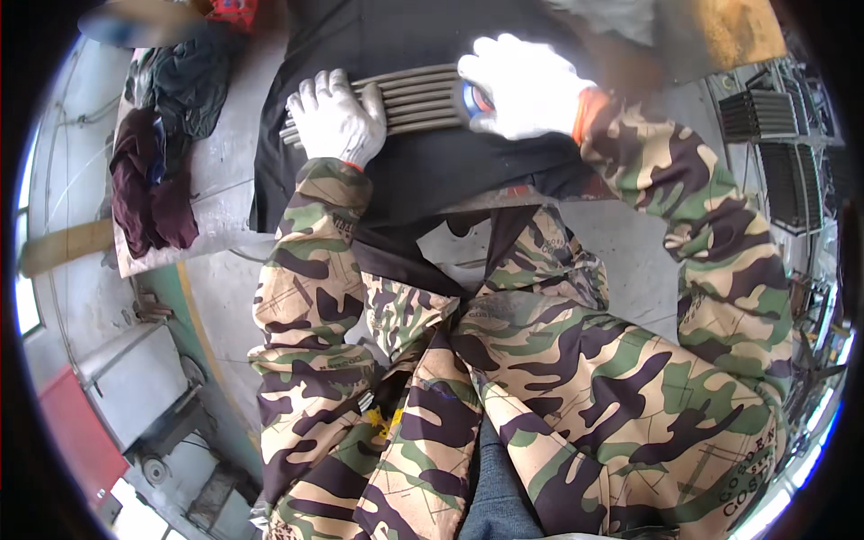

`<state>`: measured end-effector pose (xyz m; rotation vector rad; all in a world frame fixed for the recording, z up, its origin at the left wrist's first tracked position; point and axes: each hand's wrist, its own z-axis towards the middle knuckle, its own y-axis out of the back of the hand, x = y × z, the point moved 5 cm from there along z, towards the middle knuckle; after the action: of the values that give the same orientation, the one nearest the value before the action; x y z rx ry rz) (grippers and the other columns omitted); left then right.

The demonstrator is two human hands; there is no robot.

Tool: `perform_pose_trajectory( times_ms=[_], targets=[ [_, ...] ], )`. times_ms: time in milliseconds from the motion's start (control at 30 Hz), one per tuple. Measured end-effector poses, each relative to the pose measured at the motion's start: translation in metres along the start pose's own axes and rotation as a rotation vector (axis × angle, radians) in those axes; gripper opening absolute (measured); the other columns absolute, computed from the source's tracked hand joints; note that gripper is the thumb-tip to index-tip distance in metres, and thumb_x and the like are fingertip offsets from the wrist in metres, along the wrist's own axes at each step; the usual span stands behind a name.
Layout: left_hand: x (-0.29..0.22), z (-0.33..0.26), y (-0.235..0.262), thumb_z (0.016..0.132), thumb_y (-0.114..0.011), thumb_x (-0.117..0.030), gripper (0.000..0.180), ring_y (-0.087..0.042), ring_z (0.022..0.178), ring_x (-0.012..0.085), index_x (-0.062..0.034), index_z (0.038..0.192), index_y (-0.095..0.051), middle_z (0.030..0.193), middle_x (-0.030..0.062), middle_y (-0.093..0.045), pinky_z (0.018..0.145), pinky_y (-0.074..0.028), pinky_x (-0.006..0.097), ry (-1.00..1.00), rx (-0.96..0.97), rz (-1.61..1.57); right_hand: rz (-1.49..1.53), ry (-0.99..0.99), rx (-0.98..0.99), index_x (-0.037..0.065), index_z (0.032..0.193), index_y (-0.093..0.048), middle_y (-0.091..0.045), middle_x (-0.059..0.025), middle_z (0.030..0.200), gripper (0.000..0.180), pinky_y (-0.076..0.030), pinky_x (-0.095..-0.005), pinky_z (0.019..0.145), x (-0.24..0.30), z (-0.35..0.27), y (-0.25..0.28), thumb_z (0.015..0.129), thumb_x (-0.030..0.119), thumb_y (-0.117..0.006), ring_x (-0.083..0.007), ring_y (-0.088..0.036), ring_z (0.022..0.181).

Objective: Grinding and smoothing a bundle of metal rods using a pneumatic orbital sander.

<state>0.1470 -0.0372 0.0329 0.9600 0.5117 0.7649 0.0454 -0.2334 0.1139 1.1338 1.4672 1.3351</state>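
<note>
Several slim grey metal rods (418, 101) lie side by side on a black cloth (450, 171), running left to right. My left hand (335, 117), in a white glove with dirty fingertips, rests across their left end, fingers stretched and a little apart. At the right end, my white-gloved right hand (526, 88) closes round a round, blue-edged object (475, 99) with a bit of red in it. Glare and the glove hide most of that object, so its kind cannot be made out. It sits over or against the rod ends.
Dark green and maroon cloths (153, 180) lie along the table's left side. A blurred round disc (139, 22) and a red item (236, 13) are at the far left. Stacks of dark metal bars (760, 117) stand at the right. Down left is a white cabinet (139, 378).
</note>
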Motion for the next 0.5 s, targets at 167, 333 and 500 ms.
perform_pose_trajectory(
  times_ms=[167, 333, 500],
  targets=[
    [0.001, 0.002, -0.004, 0.093, -0.067, -0.031, 0.051, -0.058, 0.122, 0.0417, 0.0032, 0.13, -0.062, 0.132, 0.0228, -0.064, 0.107, -0.04, 0.054, -0.134, 0.113, -0.196, -0.016, -0.102, 0.019, 0.01, 0.12, -0.063, -0.063, -0.0161, 0.114, 0.047, -0.057, -0.0504, 0.088, -0.029, 0.021, -0.009, 0.084, 0.037, -0.074, -0.0364, -0.067, 0.107],
    [0.032, -0.002, 0.009, 0.097, -0.062, -0.039, 0.062, -0.049, 0.137, 0.0474, -0.0053, 0.149, -0.054, 0.147, 0.025, -0.055, 0.116, -0.035, 0.057, -0.289, 0.145, -0.135, -0.046, -0.068, -0.018, 0.011, 0.117, -0.065, -0.063, -0.0153, 0.111, 0.048, -0.057, -0.049, 0.087, -0.02, -0.001, 0.004, 0.081, 0.038, -0.079, -0.0362, -0.066, 0.104],
    [0.052, -0.013, 0.015, 0.094, -0.068, -0.041, 0.059, -0.051, 0.135, 0.0435, -0.0023, 0.138, -0.061, 0.141, 0.0222, -0.06, 0.116, -0.039, 0.051, -0.061, 0.093, -0.112, -0.005, 0.046, -0.031, 0.011, 0.117, -0.065, -0.062, -0.0141, 0.111, 0.048, -0.058, -0.0483, 0.086, 0.022, 0.037, -0.005, 0.081, 0.04, -0.079, -0.0347, -0.065, 0.105]
  ],
)
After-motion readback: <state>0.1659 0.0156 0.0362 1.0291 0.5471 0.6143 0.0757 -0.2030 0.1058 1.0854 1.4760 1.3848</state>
